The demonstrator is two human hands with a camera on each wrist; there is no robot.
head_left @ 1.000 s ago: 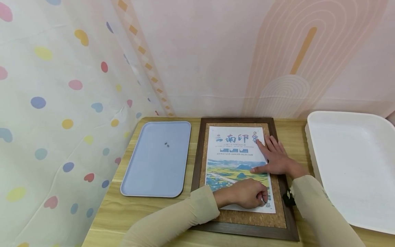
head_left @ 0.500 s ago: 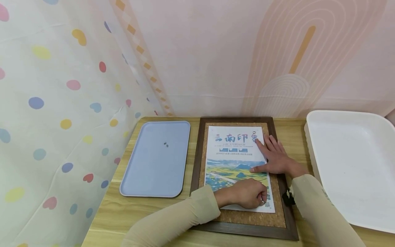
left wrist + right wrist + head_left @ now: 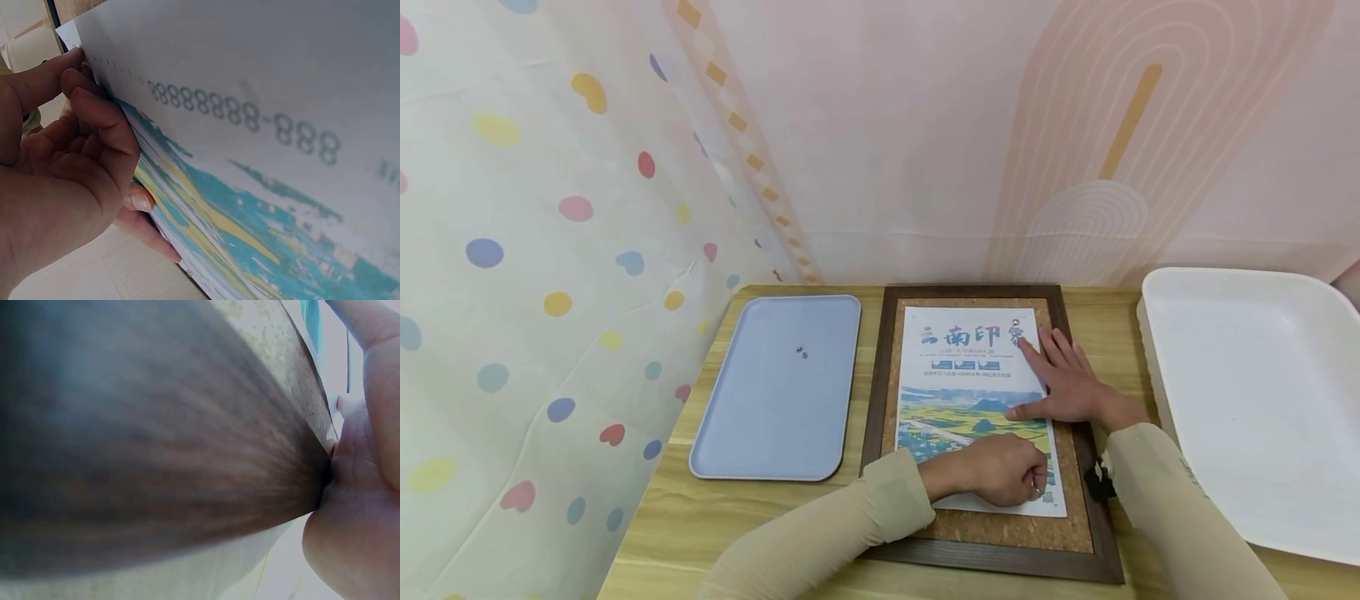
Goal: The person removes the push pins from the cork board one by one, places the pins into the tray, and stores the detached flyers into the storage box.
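A printed poster (image 3: 955,392) lies on a cork board in a dark wooden frame (image 3: 880,375). A silver pushpin (image 3: 1016,322) sits in the poster's top right corner. My right hand (image 3: 1037,375) lies flat with straight fingers on the poster's right edge, just below that pin. My left hand (image 3: 1036,487) is curled at the poster's lower right corner, where its fingertips pinch a small shiny pushpin. In the left wrist view my left hand (image 3: 75,94) has thumb and fingers against the edge of the poster (image 3: 250,125). The right wrist view shows the blurred frame (image 3: 156,456) and the heel of my right hand (image 3: 356,487).
A light blue tray (image 3: 775,417) lies left of the frame with two small pins (image 3: 801,353) on it. A large white tray (image 3: 1262,400) stands at the right. All rest on a wooden table (image 3: 700,517) against a curtain and a patterned wall.
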